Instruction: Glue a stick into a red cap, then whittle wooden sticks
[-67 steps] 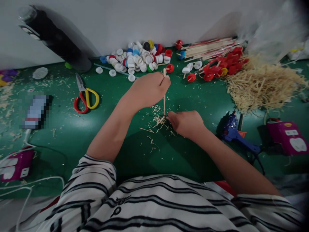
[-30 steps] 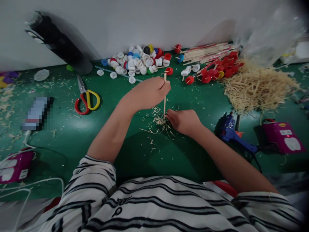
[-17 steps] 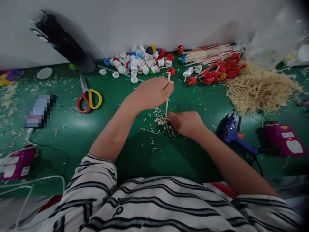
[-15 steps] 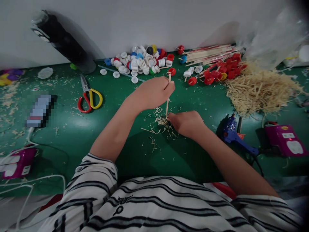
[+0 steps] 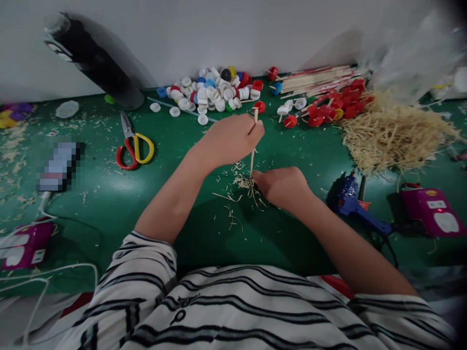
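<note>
Over the green desk [image 5: 207, 248], the left grip [image 5: 235, 138] clasps a pale wooden stick [image 5: 252, 163]; the right grip [image 5: 282, 185], closed by its foot, hides its contents. Lettering [image 5: 187, 301] on the striped white shirt [image 5: 255, 311] blurs.

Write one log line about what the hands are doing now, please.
left hand: gripping slim wooden stick | right hand: at stick's lower end, grip unclear | nearby: curly wood shavings | further left: scissors

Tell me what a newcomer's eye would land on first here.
Probably the heap of bottle caps, mostly white, at the back of the green table. Next, the tangled pile of pale shavings on the right. In the middle, the left hand holds a thin pale stick, its lower end at the right hand.
</note>
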